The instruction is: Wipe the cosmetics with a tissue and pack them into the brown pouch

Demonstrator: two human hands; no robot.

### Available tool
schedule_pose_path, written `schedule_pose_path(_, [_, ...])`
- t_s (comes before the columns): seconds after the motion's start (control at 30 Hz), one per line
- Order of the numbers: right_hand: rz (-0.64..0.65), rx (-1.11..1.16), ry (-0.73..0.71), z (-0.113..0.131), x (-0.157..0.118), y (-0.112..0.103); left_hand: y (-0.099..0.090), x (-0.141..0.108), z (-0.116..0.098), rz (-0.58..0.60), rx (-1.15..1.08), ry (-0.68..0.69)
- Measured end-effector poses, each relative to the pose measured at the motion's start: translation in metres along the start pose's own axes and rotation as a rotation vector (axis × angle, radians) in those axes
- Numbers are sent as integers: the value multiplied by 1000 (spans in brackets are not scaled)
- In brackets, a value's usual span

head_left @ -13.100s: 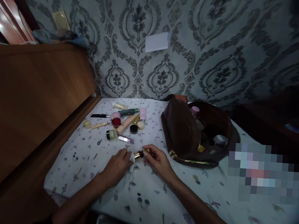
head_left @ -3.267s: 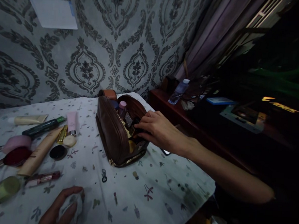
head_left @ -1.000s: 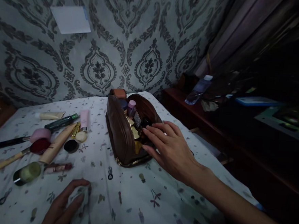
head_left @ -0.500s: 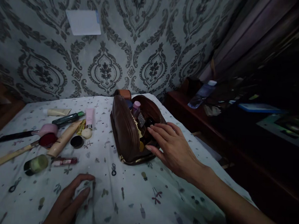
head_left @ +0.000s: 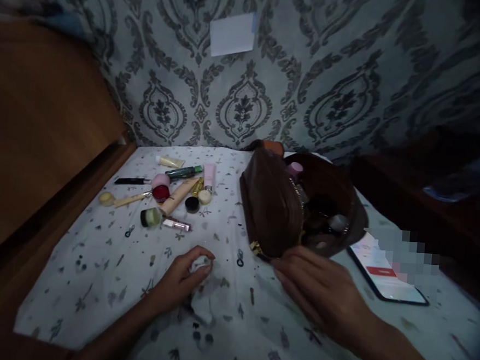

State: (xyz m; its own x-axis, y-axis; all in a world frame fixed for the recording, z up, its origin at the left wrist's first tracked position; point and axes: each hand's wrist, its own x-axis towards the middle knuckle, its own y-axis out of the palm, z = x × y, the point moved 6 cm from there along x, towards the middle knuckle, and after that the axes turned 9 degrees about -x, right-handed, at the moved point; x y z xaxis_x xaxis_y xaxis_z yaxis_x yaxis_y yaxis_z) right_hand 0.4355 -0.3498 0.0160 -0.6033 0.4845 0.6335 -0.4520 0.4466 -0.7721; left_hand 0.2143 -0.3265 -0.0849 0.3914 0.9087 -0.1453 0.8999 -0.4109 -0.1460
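A brown zip makeup bag (head_left: 269,204) stands unzipped on the patterned white cloth. Inside it I make out a pink-capped bottle (head_left: 294,169), a pale round item (head_left: 338,223) and other dim cosmetics. My right hand (head_left: 318,289) is at the bag's near end, fingers closed on its edge by the zip. My left hand (head_left: 183,280) rests on the cloth, thumb and forefinger curled around a crumpled white wipe (head_left: 203,303). To its upper left lie a lip gloss tube (head_left: 176,224), a green jar (head_left: 150,217), a beige tube (head_left: 180,195) and a black-lidded pot (head_left: 192,204).
Further left are a makeup brush (head_left: 134,198), a red jar (head_left: 160,193), a green bottle (head_left: 183,171) and a pink tube (head_left: 209,176). A lit phone (head_left: 397,287) lies right of the bag. A wooden cabinet (head_left: 41,133) borders the left; a patterned wall (head_left: 245,103) rises behind.
My right hand has moved from the bag's opening to its near end. The bag gapes wider, and a phone shows beside it. The view has turned left; my left hand keeps the wipe.
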Motion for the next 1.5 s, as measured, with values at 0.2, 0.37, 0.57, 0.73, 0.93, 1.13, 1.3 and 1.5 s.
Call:
schedule_pose_path(0.2, [257, 174, 198, 12, 20, 86, -23, -2, -13, -31, 168, 53])
schedule_pose_path(0.37, [326, 370, 429, 2, 48, 143, -53, 1, -27, -170, 319, 260])
schedule_pose_path(0.57, [291, 425, 459, 26, 82, 169, -108, -10, -30, -508, 538, 318])
schedule_pose_path(0.73, [255, 357, 311, 57, 113, 186, -163, -18, -13, -828, 575, 258])
schedule_pose_path(0.93, [226, 268, 235, 62, 151, 219, -184, -12, 17, -862, 400, 213])
schedule_pose_path(1.13, [380, 54, 466, 40, 189, 244, -183, -6, 22, -836, 400, 181])
schedule_pose_path(1.3, [459, 21, 575, 31, 207, 262, -181, -7, 25, -829, 404, 201])
schedule_pose_path(1.5, [535, 43, 696, 20, 231, 273, -181, -4, 24, -834, 398, 189])
